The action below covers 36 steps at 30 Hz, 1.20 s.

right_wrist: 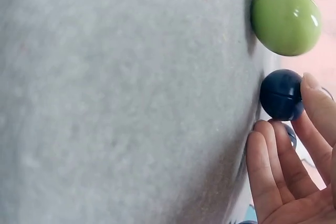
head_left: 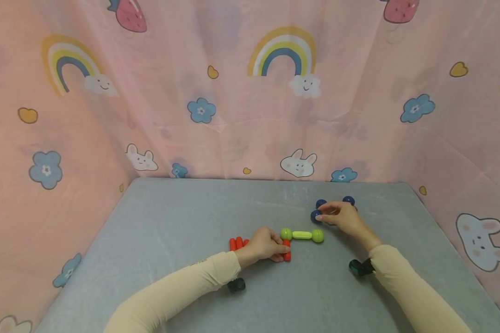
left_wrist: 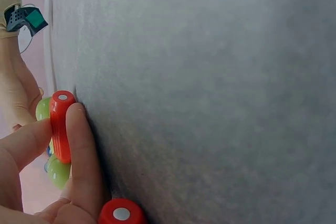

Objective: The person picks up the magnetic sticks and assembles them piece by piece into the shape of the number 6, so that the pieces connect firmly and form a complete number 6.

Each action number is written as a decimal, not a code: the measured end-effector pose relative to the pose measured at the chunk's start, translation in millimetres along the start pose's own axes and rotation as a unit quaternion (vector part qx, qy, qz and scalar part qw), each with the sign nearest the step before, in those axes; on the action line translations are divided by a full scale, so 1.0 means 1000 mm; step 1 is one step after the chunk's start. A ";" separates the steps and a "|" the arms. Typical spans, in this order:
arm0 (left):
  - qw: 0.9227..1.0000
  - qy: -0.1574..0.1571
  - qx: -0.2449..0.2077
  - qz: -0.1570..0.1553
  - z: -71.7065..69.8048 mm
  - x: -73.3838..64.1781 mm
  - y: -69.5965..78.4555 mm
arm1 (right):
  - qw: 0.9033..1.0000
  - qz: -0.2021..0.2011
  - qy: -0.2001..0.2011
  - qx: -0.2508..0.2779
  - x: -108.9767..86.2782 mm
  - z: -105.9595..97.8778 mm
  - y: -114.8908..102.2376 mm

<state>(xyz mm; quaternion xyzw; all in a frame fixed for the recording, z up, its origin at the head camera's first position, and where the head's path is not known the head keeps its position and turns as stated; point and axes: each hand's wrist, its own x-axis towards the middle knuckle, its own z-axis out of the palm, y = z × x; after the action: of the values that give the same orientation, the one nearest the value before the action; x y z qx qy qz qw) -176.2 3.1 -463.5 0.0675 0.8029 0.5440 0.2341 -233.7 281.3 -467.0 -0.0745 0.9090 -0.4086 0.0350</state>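
Observation:
Between thumb and fingers, my left hand point(head_left: 263, 244) pinches a red rod point(head_left: 287, 250) with a pale disc in its end point(left_wrist: 63, 97). The rod's far end is right at a green ball point(head_left: 286, 234). A yellow-green rod point(head_left: 302, 235) links that ball to a second green ball point(head_left: 318, 236), forming a dumbbell shape on the table. Farther back to the right, my right hand point(head_left: 345, 218) pinches a dark blue ball point(right_wrist: 282, 95) close to the tabletop. Two more blue balls point(head_left: 321, 203) lie behind that hand, partly covered by it.
Several red rods point(head_left: 239, 243) lie side by side left of my left hand, which partly hides them. The grey table point(head_left: 183, 208) ends at a pink patterned curtain point(head_left: 233, 138) at the back and sides. Dark wrist-worn devices point(head_left: 236, 285) hang under both sleeves.

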 end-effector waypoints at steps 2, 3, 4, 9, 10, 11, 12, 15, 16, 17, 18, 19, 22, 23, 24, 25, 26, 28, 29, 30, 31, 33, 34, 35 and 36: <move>1.000 -0.002 -0.004 -0.002 0.000 0.000 -0.001 | 1.000 -0.001 0.003 -0.011 0.000 0.001 -0.001; 1.000 -0.002 -0.006 -0.002 0.000 0.001 -0.001 | 1.000 -0.001 0.004 -0.017 0.000 0.002 -0.001; 1.000 -0.003 -0.008 -0.004 0.000 0.001 -0.002 | 1.000 -0.001 0.004 -0.020 0.000 0.002 -0.001; 1.000 -0.008 -0.013 -0.006 -0.001 0.001 -0.002 | 1.000 0.001 0.006 -0.029 0.000 0.002 -0.002; 1.000 -0.008 -0.013 -0.007 -0.001 0.001 -0.002 | 1.000 0.003 0.006 -0.030 0.000 0.003 -0.002; 1.000 -0.008 -0.013 -0.009 -0.001 0.000 -0.001 | 0.999 0.005 0.006 -0.031 0.000 0.003 -0.001; 1.000 -0.008 -0.012 -0.010 -0.001 0.000 -0.001 | 0.999 0.004 0.006 -0.031 0.001 0.003 -0.001; 1.000 -0.008 -0.008 -0.013 -0.001 -0.001 0.001 | 1.000 0.006 0.007 -0.028 0.001 0.004 0.000; 1.000 -0.008 -0.010 -0.015 -0.001 -0.001 0.001 | 1.000 0.005 0.007 -0.027 0.001 0.004 0.000; 1.000 -0.008 -0.010 -0.016 -0.001 -0.001 0.002 | 1.000 0.005 0.006 -0.027 0.000 0.003 0.000; 1.000 -0.008 -0.010 -0.016 -0.001 0.000 0.002 | 1.000 0.003 0.004 -0.027 0.000 0.003 0.001; 1.000 -0.008 -0.010 -0.017 -0.001 0.000 0.002 | 1.000 0.006 0.004 -0.025 0.000 0.003 0.001; 1.000 -0.010 -0.011 -0.020 -0.001 0.001 0.002 | 1.000 0.001 -0.001 -0.018 -0.001 0.002 0.001; 1.000 -0.011 -0.012 -0.021 -0.001 0.001 0.002 | 1.000 0.000 -0.001 -0.015 -0.001 0.001 0.000; 1.000 -0.011 -0.014 -0.023 -0.002 0.002 0.001 | 1.000 -0.001 -0.002 -0.011 -0.001 0.000 -0.001; 1.000 -0.012 -0.014 -0.024 -0.002 0.002 0.001 | 1.000 -0.001 -0.001 -0.007 -0.001 0.000 -0.001; 0.999 -0.013 -0.017 -0.024 -0.002 0.003 0.001 | 1.000 -0.001 -0.002 -0.003 -0.001 -0.001 -0.003; 0.999 -0.015 -0.021 -0.025 -0.003 0.003 0.001 | 1.000 -0.001 -0.002 -0.002 -0.002 -0.004 -0.005; 0.999 -0.016 -0.023 -0.024 -0.003 0.003 0.001 | 1.000 -0.001 -0.001 -0.003 -0.003 -0.005 -0.008; 0.999 -0.017 -0.025 -0.024 -0.003 0.003 0.002 | 1.000 0.001 -0.001 -0.003 -0.004 -0.006 -0.010; 0.999 -0.019 -0.027 -0.023 -0.004 0.003 0.002 | 1.000 0.002 0.000 -0.005 -0.004 -0.007 -0.012; 0.999 -0.021 -0.031 -0.024 -0.005 0.003 0.003 | 1.000 0.001 0.000 -0.009 -0.006 -0.010 -0.016; 0.999 -0.021 -0.032 -0.026 -0.005 0.002 0.003 | 1.000 0.001 0.000 -0.010 -0.007 -0.011 -0.018; 0.999 -0.021 -0.033 -0.026 -0.005 0.002 0.004 | 1.000 0.002 -0.001 -0.009 -0.008 -0.012 -0.021; 0.999 -0.021 -0.034 -0.027 -0.005 0.002 0.004 | 1.000 0.002 -0.002 -0.010 -0.009 -0.013 -0.023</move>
<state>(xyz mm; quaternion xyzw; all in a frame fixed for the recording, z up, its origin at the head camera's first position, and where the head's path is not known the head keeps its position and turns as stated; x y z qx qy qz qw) -180.6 1.1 -458.9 0.0490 0.7806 0.5627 0.2678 -224.2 277.1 -441.6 -0.0736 0.9133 -0.3989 0.0368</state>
